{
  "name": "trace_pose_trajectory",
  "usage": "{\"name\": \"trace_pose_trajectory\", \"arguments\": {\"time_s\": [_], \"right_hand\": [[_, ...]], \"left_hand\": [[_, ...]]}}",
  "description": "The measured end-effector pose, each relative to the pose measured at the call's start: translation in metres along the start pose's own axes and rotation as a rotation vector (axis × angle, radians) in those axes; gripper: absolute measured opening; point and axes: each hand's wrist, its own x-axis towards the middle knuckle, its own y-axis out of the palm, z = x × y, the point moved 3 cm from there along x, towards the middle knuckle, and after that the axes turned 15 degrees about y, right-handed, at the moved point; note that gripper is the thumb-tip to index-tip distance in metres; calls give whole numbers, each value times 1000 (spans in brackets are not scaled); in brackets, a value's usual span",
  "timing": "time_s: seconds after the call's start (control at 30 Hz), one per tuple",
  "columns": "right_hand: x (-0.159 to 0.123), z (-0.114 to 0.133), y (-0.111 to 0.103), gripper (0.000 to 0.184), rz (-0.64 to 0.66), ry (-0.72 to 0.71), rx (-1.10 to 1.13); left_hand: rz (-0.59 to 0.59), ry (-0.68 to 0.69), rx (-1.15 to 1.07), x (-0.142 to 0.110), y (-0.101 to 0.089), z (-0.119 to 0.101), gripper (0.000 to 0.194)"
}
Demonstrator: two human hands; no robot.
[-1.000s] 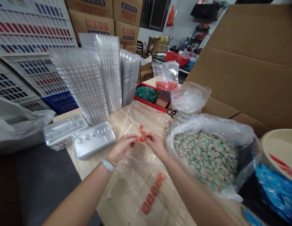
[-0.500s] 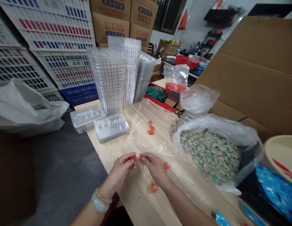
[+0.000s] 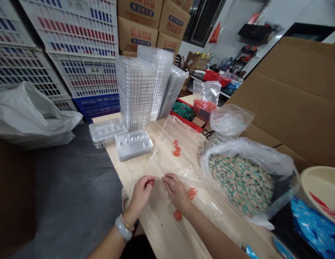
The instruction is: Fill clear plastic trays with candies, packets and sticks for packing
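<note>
Pinching a small red candy (image 3: 150, 182) narrowly, the left grip (image 3: 141, 194) sits just beside the right grip (image 3: 176, 192), which curls over clear plastic film (image 3: 167, 167), whether holding it I cannot tell, nearest the loose red candies (image 3: 192, 193) on the desk (image 3: 167, 232).

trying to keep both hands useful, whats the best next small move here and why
Probably use the right hand to pick up the loose red translucent piece just beside it. That piece looks like the nearest one to that hand, and the left hand is already pinching another red piece, so the right hand seems the better one to take it.
</note>
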Motion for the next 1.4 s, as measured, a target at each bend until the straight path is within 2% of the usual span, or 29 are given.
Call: {"name": "trace_pose_trajectory", "arguments": {"time_s": [0.1, 0.3, 0.47, 0.57, 0.7, 0.77, 0.83, 0.9, 1.0, 1.1, 1.23, 1.33, 1.4], "right_hand": [[0, 1, -4, 23, 41, 47, 24], [17, 5, -8, 18, -14, 105, 71], [17, 9, -9, 19, 137, 37, 25], [14, 9, -13, 18, 176, 64, 32], [13, 2, -18, 18, 136, 250, 218], [13, -3, -18, 19, 173, 390, 380], [12, -6, -17, 20, 213, 504, 492], [12, -8, -17, 20, 200, 558, 508], [14, -8, -17, 18, 85, 546, 421], [15, -3, -12, 15, -15, 418, 226], [14, 3, 6, 14, 4, 214, -148], [9, 4, 11, 14, 17, 185, -334], [5, 7, 6, 13, 6, 198, -331]], "left_hand": [[0, 3, -17, -1, 1, 0, 23], [58, 60, -7, -2, 3, 1, 21], [56, 71, 2, -2, 3, 6, 22], [61, 76, 9, -3, 3, 7, 21], [56, 43, -16, -3, 3, -1, 21], [68, 32, -28, -3, 4, -10, 22], [93, 60, -21, -2, 6, -19, 23], [112, 106, 4, -2, 8, -24, 23], [120, 147, 48, -2, 9, -20, 23], [120, 150, 62, -3, 8, -10, 22], [134, 143, 26, -4, 6, -2, 21], [142, 140, -14, -4, 6, -3, 19], [113, 100, -70, -5, 5, -5, 17]]}}
